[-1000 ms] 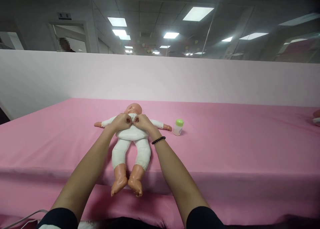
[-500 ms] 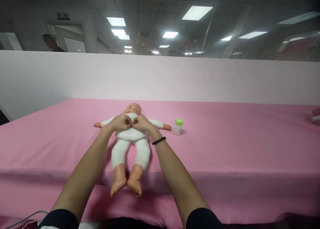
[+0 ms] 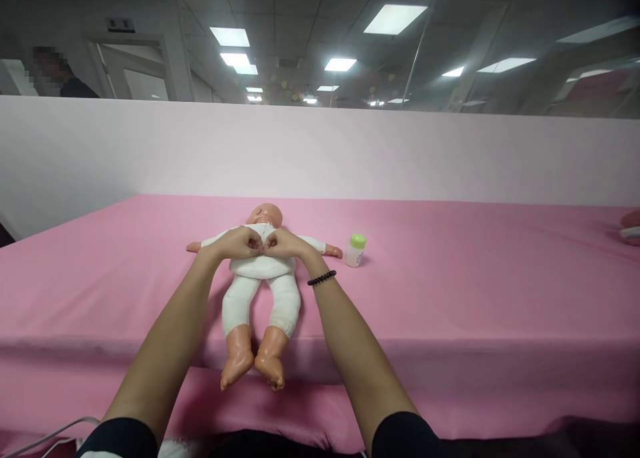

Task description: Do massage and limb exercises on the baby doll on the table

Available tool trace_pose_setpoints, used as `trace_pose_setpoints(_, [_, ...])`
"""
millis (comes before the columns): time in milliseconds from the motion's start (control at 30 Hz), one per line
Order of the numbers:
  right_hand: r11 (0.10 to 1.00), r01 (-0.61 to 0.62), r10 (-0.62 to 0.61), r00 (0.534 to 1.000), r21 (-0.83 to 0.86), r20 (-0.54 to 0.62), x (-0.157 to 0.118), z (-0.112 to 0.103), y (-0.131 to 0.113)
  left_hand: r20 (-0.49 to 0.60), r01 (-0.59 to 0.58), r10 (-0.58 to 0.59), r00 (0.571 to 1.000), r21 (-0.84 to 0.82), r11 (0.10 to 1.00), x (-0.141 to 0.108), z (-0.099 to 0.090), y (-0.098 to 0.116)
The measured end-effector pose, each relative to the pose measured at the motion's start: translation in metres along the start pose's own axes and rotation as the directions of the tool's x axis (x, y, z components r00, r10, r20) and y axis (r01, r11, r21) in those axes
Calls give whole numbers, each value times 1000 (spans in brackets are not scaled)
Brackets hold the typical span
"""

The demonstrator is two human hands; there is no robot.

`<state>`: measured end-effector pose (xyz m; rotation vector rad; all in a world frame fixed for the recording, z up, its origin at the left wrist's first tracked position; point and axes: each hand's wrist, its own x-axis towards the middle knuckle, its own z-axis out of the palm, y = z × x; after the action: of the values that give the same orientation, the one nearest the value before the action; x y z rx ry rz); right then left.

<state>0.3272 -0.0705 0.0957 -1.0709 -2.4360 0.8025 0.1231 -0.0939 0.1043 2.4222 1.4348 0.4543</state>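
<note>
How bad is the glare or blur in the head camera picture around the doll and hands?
In the head view, the ceiling lights glare brightly overhead, but the doll, left hand and right hand look sharp, with only soft shadows beneath them.

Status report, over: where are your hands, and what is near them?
Left hand and right hand curled on baby doll's white suit, at chest. Small green-capped bottle beside doll's arm, not touching.

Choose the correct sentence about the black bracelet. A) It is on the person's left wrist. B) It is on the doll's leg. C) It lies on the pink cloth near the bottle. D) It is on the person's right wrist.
D. The black bracelet circles the wrist just behind the right hand.
</note>
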Motion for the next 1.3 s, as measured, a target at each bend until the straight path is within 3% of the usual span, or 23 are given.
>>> trace_pose_setpoints(167, [992, 57, -70, 990, 111, 125, -3, -8, -1, 58, -33, 43, 997, -163, 986, -5, -6, -5])
trace_pose_setpoints(300, [998, 26, -36, 988, 65, 148, 2, -4, 1, 126, -6, 21, 992, -114, 993, -3, -5, -5])
trace_pose_setpoints(500, [981, 83, -108, 985, 174, 138, -3, -13, 2, 72, -45, 59, 996, -183, 982, -7, -7, 3])
trace_pose_setpoints(600, [971, 96, -143, 967, 220, 209, -7, -19, 1, 103, -41, 64, 993, -211, 977, -10, -9, 4])
trace_pose_setpoints(700, [987, 75, -111, 959, 143, 262, -6, -19, -1, 168, -21, 51, 984, -175, 984, -8, -7, 2])
trace_pose_setpoints(833, [995, 73, -88, 966, 72, 242, -6, -16, -3, 199, -13, 45, 979, -159, 987, -7, -6, 0])
trace_pose_setpoints(1033, [981, 93, -139, 949, 172, 282, -11, -22, -5, 166, -44, 84, 983, -230, 972, -11, -10, 2])
trace_pose_setpoints(1300, [990, 63, -91, 966, 123, 241, -7, -15, -2, 179, -44, 71, 981, -153, 987, -6, -3, 5])
